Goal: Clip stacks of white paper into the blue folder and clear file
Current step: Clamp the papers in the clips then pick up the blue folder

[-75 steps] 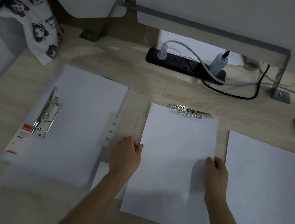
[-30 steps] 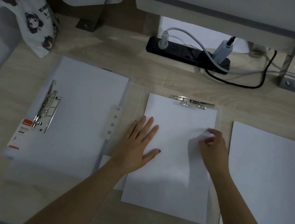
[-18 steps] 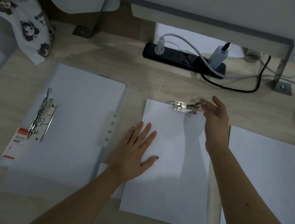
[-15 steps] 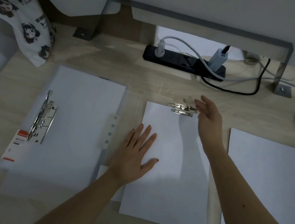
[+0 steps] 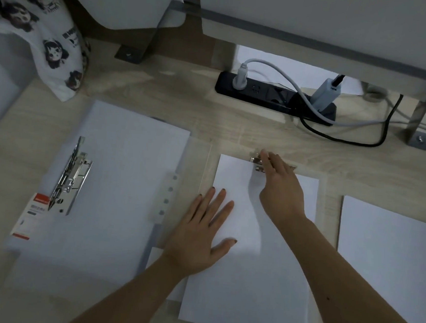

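- The transparent clear file (image 5: 326,208) lies mid-desk and holds a white paper stack (image 5: 248,279) under its silver top clip (image 5: 255,162).
- To its left, the pale blue folder (image 5: 75,273) holds a second white stack (image 5: 129,175) under a silver lever clip (image 5: 72,175).
- The left hand (image 5: 201,237) lies flat with its fingers spread, pressing on the middle stack.
- The right hand (image 5: 281,189) has straight fingers touching the top clip and grasps nothing.
- In all there are three paper stacks, one of them a loose sheaf (image 5: 390,264) on the right, and two clips.

The left hand (image 5: 201,233) lies flat, palm down, fingers spread, in the lower middle of the frame. The right hand (image 5: 279,189) reaches further up, its fingers stretched forward.
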### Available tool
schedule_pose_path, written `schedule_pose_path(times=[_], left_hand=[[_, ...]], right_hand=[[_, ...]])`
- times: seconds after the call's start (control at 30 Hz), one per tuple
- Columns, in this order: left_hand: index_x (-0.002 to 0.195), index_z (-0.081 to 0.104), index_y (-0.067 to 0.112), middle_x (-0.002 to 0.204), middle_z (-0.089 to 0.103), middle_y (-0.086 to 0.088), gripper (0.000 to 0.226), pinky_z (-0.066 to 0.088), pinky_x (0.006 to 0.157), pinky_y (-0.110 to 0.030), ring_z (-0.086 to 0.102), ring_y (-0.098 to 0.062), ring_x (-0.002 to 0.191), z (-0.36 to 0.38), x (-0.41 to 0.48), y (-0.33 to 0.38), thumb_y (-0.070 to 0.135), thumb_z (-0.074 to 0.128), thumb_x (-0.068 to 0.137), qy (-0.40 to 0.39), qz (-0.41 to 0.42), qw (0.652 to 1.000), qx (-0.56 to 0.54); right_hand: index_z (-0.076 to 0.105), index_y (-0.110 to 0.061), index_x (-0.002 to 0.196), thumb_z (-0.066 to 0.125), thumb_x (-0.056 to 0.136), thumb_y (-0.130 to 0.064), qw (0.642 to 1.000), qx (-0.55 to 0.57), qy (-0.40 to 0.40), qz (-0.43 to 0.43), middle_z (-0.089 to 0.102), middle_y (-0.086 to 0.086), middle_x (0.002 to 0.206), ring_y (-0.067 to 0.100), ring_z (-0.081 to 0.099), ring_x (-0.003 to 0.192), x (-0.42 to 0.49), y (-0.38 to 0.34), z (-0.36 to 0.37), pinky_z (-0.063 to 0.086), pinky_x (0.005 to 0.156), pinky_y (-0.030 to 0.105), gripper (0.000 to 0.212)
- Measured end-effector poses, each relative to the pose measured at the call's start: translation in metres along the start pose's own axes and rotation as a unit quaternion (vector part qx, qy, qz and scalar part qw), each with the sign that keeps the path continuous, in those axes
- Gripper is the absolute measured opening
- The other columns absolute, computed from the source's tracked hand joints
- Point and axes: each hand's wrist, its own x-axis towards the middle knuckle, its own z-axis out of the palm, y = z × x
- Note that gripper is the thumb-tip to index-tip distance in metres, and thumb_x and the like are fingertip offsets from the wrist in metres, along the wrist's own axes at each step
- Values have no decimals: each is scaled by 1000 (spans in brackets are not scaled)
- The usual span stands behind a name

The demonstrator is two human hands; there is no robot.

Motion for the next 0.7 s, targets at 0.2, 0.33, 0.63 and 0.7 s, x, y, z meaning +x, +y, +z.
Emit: schedule_pose_path(times=[0.2,0.33,0.63,0.7], left_hand=[[149,14,21,159,12,-4,71,12,115,-39,5,-22,147,2,2,0,61,24,92,-16,-8,1000,-1],[149,14,20,159,13,-5,71,11,115,-39,5,-22,147,1,1,0,61,25,92,-19,-7,1000,1],[148,18,20,157,19,-6,70,14,112,-39,7,-22,145,-1,2,-1,61,24,92,-7,-6,1000,17],[147,20,19,156,22,-7,69,16,112,-41,10,-24,145,0,2,-1,60,23,92,-8,-3,1000,26]], right_hand=[[8,-7,147,31,90,4,993,-102,-59,-28,18,12,154,26,10,144,4,-3,1,5,117,31,63],[9,-6,147,38,88,4,989,-121,-74,-50,18,16,152,30,9,143,6,-1,6,12,118,36,67],[2,-16,149,41,85,3,997,-47,-63,-13,-1,10,158,24,-8,146,-3,-1,6,-3,116,31,78],[9,-17,149,40,83,5,999,-12,-45,1,5,12,158,26,-1,146,-14,4,3,3,118,35,76]])
